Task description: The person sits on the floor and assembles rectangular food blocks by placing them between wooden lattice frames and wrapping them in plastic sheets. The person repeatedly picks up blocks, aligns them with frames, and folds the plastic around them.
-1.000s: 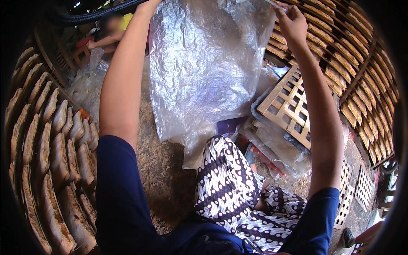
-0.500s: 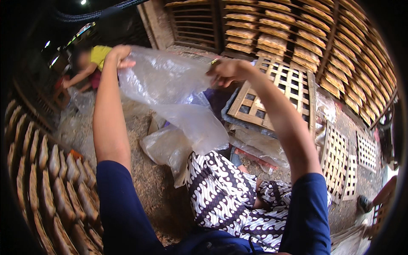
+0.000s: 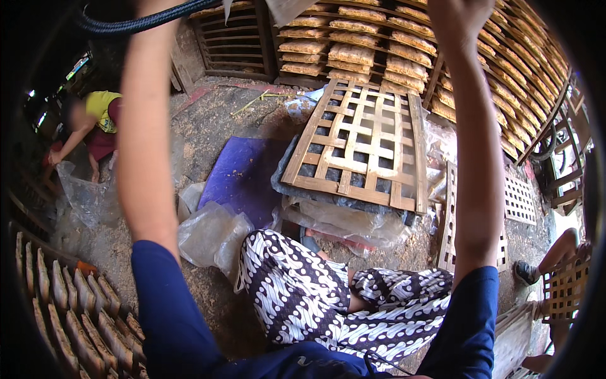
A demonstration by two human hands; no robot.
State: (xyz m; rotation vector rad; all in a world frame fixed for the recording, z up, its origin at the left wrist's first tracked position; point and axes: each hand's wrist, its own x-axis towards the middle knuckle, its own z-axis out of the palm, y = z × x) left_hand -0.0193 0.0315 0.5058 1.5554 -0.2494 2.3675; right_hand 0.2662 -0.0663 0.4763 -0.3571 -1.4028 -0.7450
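Both my arms are raised high. My left forearm passes out of the top edge, so that hand is out of the picture. My right hand [image 3: 464, 14] is at the top edge, cut off and smeared, with its fingers hidden. Between the arms, a hanging corner of a pale plastic sheet [image 3: 297, 9] shows at the top; its hold is out of sight. Below my right hand a slatted wooden lattice tray [image 3: 358, 136] lies on dark plastic, over a stack of folded clear plastic [image 3: 347, 218]. A crumpled plastic sheet [image 3: 211, 237] lies beside my patterned-cloth knee.
A purple-blue sheet [image 3: 243, 174] covers the floor left of the lattice tray. Racks of flat pale slabs [image 3: 353, 54] stand behind, others [image 3: 82, 303] at lower left. Another person [image 3: 95, 120] crouches at far left; a person's leg [image 3: 555, 256] shows at right.
My arms have swung up, lifting the plastic sheet from in front of me almost out of view. The purple-blue sheet and the whole lattice tray are now uncovered.
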